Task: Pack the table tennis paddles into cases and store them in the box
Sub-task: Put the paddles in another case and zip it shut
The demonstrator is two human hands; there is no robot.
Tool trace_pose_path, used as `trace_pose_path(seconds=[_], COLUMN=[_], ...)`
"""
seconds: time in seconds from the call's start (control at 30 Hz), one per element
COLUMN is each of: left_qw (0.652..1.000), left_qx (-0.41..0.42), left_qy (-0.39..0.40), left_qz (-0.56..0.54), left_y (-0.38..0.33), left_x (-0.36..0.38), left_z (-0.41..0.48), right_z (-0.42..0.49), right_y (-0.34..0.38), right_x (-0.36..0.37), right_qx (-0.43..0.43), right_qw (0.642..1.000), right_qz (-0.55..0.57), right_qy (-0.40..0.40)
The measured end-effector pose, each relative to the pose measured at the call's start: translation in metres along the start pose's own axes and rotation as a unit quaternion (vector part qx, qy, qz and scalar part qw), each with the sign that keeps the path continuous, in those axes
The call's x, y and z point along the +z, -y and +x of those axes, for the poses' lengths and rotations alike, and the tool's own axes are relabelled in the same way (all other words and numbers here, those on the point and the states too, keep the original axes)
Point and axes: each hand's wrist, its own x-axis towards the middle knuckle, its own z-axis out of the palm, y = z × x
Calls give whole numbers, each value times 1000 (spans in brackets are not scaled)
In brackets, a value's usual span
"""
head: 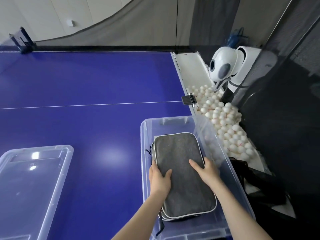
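Settle the grey paddle case (183, 172) squarely on the cases beneath (165, 217), inside the clear box (142, 153) at lower right, with left hand (160, 177) and right hand (207, 172) fingers clasping its side edges

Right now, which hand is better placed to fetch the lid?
Left, probably: the lid lies on the table left of the box, nearer the left hand; the right hand grips the case farther away.

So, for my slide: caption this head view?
Left hand and right hand hold a grey fabric case in a clear plastic box on a blue table.
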Motion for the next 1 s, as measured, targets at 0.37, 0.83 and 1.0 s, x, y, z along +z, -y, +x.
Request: trace_pose_path(seconds=[0.37,0.83,1.0], left_qw=[999,987,986], left_qx=[-22,142,128], left_qy=[16,13,-83], left_qz=[33,72,63], left_y=[-6,-58,-43], left_x=[-8,-85,-191], left_z=[0,-8,3], right_z=[-6,-22,-42], right_y=[3,79,141], right_x=[3,-4,28], right_qx=[-11,-91,-186], right_qw=[998,995,982], right_qz=[-53,41,11], right_qy=[-10,-21,-15])
